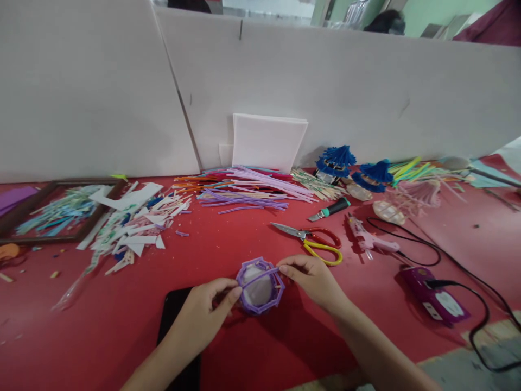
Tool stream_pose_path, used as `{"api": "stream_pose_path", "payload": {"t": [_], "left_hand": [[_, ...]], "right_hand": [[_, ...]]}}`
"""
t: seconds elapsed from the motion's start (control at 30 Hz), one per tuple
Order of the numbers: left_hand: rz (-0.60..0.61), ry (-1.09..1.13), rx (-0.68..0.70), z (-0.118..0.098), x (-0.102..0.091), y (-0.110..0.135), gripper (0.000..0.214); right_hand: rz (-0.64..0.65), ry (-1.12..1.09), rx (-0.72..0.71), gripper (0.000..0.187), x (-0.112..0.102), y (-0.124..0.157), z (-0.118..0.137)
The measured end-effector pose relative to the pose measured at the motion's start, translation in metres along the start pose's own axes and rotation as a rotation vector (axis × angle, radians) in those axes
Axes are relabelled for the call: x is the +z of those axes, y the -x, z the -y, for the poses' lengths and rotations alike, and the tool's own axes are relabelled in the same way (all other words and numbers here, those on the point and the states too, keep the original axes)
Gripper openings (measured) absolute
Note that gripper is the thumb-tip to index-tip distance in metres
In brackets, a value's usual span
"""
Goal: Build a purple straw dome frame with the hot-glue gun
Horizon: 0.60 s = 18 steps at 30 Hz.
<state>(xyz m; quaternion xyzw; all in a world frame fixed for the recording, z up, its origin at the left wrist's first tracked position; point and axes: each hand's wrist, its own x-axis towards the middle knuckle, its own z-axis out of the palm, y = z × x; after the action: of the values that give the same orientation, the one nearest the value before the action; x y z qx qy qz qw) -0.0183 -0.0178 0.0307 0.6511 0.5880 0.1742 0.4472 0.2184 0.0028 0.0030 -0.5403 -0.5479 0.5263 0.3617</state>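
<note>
A small purple ring-shaped frame (280,296) with a pale base sits in front of me, built from short purple sticks. Across its top runs a thin purple strip (260,276). My left hand (211,304) pinches the strip's left end at the frame's rim. The strip's right end is pinched between thumb and finger of my right hand (311,277). Just beyond the frame lie scissors (303,233) with one red and one yellow handle. Under my left forearm is a flat black object (175,309), partly hidden.
Purple strips (244,198) lie along the white partition (325,92). To the right are a utility knife (336,208), a pink glue gun (370,236), a purple power box (433,298) and black cords. Paper scraps (138,233) and a brown frame (77,236) lie left.
</note>
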Motion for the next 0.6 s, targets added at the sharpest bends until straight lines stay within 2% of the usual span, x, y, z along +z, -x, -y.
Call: {"api": "stream_pose_path", "payload": {"t": [0.17,0.37,0.5,0.6], "left_hand": [[0.004,-0.053,0.002,-0.002,-0.005,0.000,0.034],[0.037,-0.045,0.000,-0.009,-0.012,0.005,0.026],[0.032,-0.076,0.036,-0.017,-0.010,0.010,0.020],[0.024,-0.154,0.080,-0.018,-0.008,0.015,0.020]], "right_hand": [[0.016,0.085,-0.043,0.020,0.001,0.004,-0.002],[0.048,0.319,-0.210,0.020,0.002,0.007,0.001],[0.014,0.462,-0.361,0.020,-0.003,0.007,0.005],[0.001,0.497,-0.389,0.019,-0.007,0.006,0.007]]}}
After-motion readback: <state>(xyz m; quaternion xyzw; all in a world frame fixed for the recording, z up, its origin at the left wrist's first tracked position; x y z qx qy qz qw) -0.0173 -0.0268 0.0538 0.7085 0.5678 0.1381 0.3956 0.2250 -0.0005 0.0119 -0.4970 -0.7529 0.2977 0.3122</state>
